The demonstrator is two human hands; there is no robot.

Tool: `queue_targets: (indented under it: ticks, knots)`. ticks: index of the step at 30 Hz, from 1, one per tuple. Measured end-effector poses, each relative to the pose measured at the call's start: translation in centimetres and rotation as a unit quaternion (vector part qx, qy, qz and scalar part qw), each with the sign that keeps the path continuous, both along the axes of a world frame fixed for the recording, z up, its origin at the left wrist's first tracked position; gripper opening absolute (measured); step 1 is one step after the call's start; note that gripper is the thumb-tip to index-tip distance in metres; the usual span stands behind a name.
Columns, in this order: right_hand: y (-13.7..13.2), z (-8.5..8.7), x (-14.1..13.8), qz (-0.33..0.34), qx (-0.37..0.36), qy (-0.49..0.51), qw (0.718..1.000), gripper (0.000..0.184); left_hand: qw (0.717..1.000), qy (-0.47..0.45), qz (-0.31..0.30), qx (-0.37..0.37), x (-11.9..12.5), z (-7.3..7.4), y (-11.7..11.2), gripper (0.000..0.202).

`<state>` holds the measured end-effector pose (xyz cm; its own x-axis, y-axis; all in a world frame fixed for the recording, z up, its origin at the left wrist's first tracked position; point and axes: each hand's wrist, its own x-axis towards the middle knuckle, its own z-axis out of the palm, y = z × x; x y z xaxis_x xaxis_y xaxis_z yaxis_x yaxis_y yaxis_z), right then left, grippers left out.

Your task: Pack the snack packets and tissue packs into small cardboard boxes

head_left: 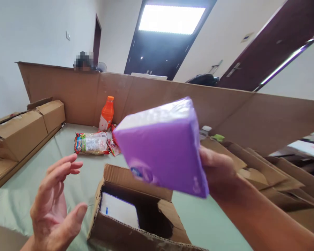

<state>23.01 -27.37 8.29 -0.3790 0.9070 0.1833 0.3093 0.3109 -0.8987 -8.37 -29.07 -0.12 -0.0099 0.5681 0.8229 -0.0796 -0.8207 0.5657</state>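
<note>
My right hand [217,164] grips a purple plastic-wrapped tissue pack [162,150] at its right end and holds it in the air, tilted. Below the pack stands an open cardboard box [115,228]. Inside it, on the left, lies a white pack [119,210] with a small blue mark; the box's right part is dark. My left hand [57,205] is raised just left of the box, holding nothing, with its thumb apart from the fingers. Most of my right fingers are hidden behind the purple pack.
An orange bottle [107,114] and a snack bag [91,143] are at the table's back. Closed cartons [23,134] line the left; open cardboard boxes [274,170] crowd the right. A cardboard wall [75,92] runs behind, with a person [83,62] beyond it.
</note>
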Motion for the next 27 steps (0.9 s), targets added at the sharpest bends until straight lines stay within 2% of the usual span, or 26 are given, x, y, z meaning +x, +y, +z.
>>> queue_targets:
  ticks: [2,4,7,9,11,14,16,19,22,25,27]
  knots:
    - [-0.9,0.6,-2.9,0.099,-0.122,0.096,0.983,0.068,0.999,-0.005,-0.030,-0.022,-0.2,1.2,0.0,0.072]
    - [-1.2,0.7,-5.6,0.165,-0.215,0.136,0.953,0.067,0.995,0.007,-0.078,-0.060,-0.7,2.2,-0.3,0.091]
    - [-1.0,0.8,-7.9,0.168,-0.277,0.133,0.937,0.064,0.976,0.052,-0.155,-0.141,-2.0,3.2,-0.5,0.099]
    - [-0.8,1.0,-8.1,0.143,-0.245,0.161,0.945,0.064,0.968,0.051,-0.164,-0.185,-2.6,3.5,-0.2,0.091]
    - [-0.7,1.3,-7.7,0.125,-0.159,0.190,0.961,0.071,0.968,-0.002,-0.131,-0.216,-2.7,3.5,0.4,0.079]
    - [-1.4,1.6,-7.5,0.091,-0.035,0.172,0.980,0.095,0.961,-0.106,-0.092,-0.239,-1.3,3.4,1.3,0.070]
    - [-2.3,1.4,-7.9,0.049,0.019,0.136,0.989,0.106,0.956,-0.129,-0.098,-0.243,0.3,3.3,1.2,0.071]
    - [-3.8,0.6,-7.9,-0.044,0.075,0.109,0.990,0.101,0.956,-0.062,-0.139,-0.251,2.4,3.3,0.2,0.080]
    - [-5.4,-0.5,-6.0,-0.146,0.109,0.115,0.976,0.085,0.960,0.037,-0.163,-0.224,3.0,3.0,-0.7,0.088]
    - [-6.6,-1.7,-3.3,-0.239,0.100,0.103,0.960,0.077,0.977,0.087,-0.121,-0.152,2.3,1.7,-1.1,0.087]
    - [-7.1,-2.5,-2.1,-0.269,0.084,0.083,0.956,0.076,0.981,0.118,-0.094,-0.119,1.8,0.4,-1.3,0.088]
